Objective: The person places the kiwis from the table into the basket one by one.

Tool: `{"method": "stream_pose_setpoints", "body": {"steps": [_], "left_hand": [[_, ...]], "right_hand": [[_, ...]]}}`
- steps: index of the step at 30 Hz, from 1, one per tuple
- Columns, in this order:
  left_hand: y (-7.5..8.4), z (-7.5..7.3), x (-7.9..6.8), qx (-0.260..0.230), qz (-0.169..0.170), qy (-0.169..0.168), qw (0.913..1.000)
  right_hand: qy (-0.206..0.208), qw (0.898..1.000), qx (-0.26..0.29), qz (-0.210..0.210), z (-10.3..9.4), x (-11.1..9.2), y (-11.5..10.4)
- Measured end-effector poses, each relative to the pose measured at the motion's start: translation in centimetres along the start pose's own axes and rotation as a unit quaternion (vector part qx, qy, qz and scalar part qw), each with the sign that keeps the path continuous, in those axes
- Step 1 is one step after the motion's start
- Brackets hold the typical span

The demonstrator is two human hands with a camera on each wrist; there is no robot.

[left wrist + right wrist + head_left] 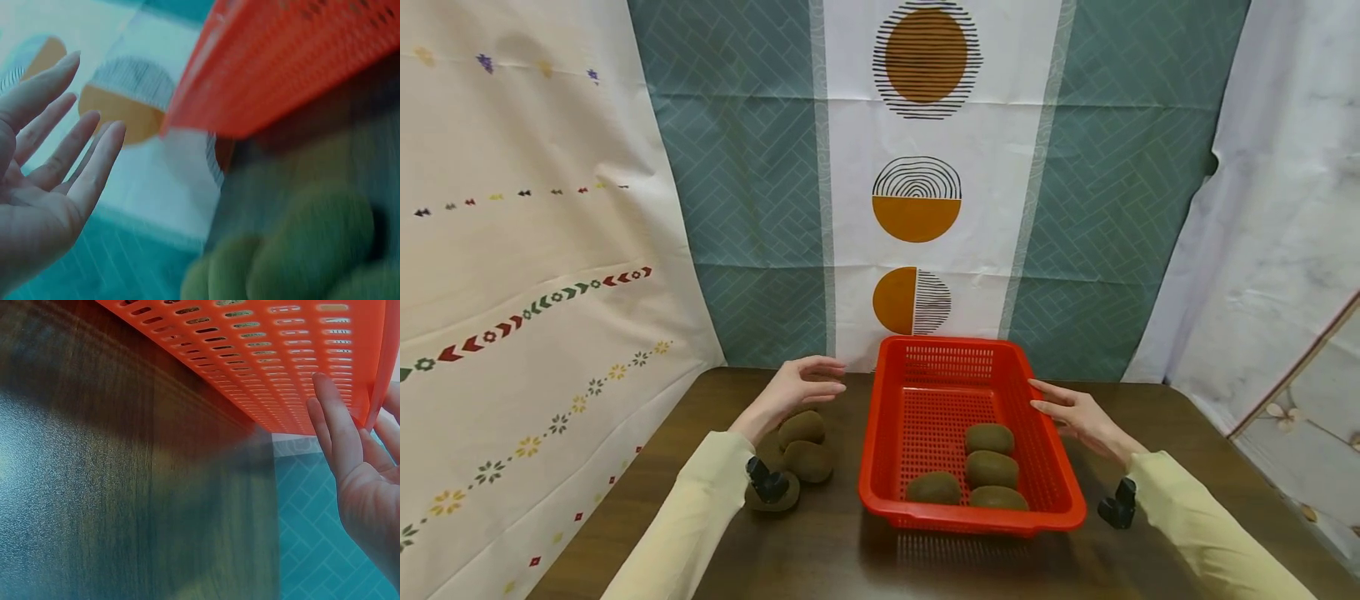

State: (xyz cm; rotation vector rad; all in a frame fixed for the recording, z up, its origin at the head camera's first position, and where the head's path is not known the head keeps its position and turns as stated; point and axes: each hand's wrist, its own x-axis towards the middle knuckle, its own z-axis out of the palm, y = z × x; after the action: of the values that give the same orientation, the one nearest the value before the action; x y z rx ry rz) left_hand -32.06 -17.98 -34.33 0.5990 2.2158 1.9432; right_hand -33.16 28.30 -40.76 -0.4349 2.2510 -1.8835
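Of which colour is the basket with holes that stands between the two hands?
The basket is bright red; the head view shows this best.

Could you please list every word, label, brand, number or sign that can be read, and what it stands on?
There are none: the red basket and kiwis show no lettering.
The wall hanging and left cloth bear only printed patterns.
The black wrist pieces show no readable marks.
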Motion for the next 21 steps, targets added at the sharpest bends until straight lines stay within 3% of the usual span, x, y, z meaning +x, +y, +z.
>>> {"method": "stream_pose_setpoints", "body": {"steps": [3,11,15,21], "left_hand": [[-0.9,-1.6,-1.3,-0.009,-0.01,0.034,0.9993],[-7.4,-6.2,-2.5,0.016,0.01,0.105,0.9943],[-9.2,-6.8,-3.1,0.03,-0.015,0.13,0.991],[-9.4,-6.1,-4.4,0.072,-0.079,0.161,0.9811]], "right_hand": [[0.001,1.0,0.002,0.004,0.1,0.0,-0.1],[-0.004,1.0,0.003,-0.001,0.0,0.0,0.0],[-0.001,1.0,0.0,0.004,0.0,-0.1,0.0],[0.006,1.0,0.004,0.008,0.0,-0.1,-0.1]]}}
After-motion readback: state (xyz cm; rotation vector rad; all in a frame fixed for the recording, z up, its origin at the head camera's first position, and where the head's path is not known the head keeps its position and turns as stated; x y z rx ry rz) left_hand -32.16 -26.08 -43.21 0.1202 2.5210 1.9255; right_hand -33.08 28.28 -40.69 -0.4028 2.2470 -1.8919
